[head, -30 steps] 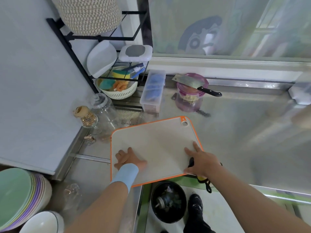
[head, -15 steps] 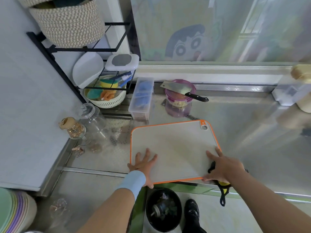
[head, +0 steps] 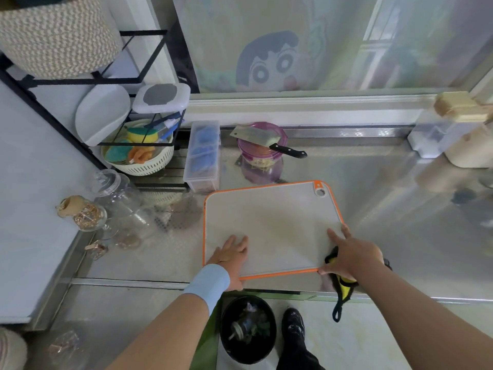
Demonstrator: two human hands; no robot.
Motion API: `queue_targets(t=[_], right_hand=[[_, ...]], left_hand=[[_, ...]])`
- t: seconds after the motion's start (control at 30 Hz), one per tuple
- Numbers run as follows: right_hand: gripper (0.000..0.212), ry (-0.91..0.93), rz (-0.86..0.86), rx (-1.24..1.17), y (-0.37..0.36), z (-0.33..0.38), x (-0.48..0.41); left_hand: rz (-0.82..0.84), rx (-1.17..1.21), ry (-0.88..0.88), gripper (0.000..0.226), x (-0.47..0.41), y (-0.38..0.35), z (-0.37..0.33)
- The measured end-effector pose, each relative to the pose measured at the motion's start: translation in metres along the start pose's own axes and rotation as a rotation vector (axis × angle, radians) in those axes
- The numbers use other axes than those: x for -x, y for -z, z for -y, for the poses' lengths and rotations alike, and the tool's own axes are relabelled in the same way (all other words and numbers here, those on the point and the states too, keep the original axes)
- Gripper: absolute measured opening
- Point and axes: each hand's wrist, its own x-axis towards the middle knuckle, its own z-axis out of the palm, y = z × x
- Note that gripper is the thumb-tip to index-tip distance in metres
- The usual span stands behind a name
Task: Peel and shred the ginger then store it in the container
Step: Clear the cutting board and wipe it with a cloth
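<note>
Container (head: 262,153), purple, sits at bench (head: 378,188) back w/ cleaver (head: 256,134) across its rim, well apart from both hands. I see L hand (head: 232,259) flat, fingers (head: 236,243) straight, on cutting board (head: 274,222) near-left corner. R hand (head: 352,260) is at near-right corner, index out, rest clamped on yellow-black tool (head: 344,285).

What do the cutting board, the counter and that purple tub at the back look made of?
The cutting board looks like matte off-white plastic, its orange rim perhaps rubbery. The counter seems stainless steel: grey, glossy, mirroring the purple tub. That tub looks like translucent plastic; pale shreds show through its wall.
</note>
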Motion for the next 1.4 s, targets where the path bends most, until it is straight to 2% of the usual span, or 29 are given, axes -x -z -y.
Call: queue_targets(t=[0.13,0.33,0.4,0.5,0.53,0.6,0.73,0.93,1.07,1.2,1.4], right_hand=[[0.115,-0.042,-0.026,-0.069,-0.012,-0.014,0.009],[0.102,-0.066,-0.1,-0.107,-0.027,-0.025,0.014],[0.1,-0.076,-0.111,-0.113,-0.031,-0.027,0.013],[0.091,-0.088,-0.108,-0.159,-0.035,-0.023,0.009],[0.088,-0.1,-0.106,-0.186,-0.037,-0.021,0.009],[0.084,-0.124,-0.095,-0.234,-0.038,-0.018,0.008],[0.084,-0.175,-0.08,-0.279,-0.045,-0.035,0.015],[0.078,-0.194,-0.11,-0.332,-0.047,-0.041,0.008],[0.072,-0.167,-0.14,-0.366,-0.039,-0.026,-0.009],[0.067,-0.1,-0.168,-0.385,-0.033,-0.01,-0.026],[0.072,-0.108,-0.163,-0.36,-0.029,-0.009,-0.031]], left_hand=[[0.015,-0.02,-0.037,0.087,0.001,0.001,-0.011],[-0.014,-0.085,-0.053,0.092,0.001,-0.004,-0.019],[-0.086,0.023,0.073,0.104,0.003,-0.006,-0.014],[-0.206,0.384,0.41,0.127,0.01,-0.009,-0.002],[-0.221,0.465,0.463,0.126,0.012,-0.01,0.001],[-0.243,0.54,0.46,0.117,0.015,-0.011,0.004],[-0.246,0.492,0.338,0.107,0.013,-0.02,-0.001],[-0.148,0.317,0.286,0.093,-0.011,0.004,0.0],[-0.198,0.176,0.249,0.066,-0.025,0.021,0.017],[-0.197,0.206,0.326,0.072,-0.032,0.022,0.038],[-0.182,0.188,0.343,0.078,-0.029,0.022,0.043]])
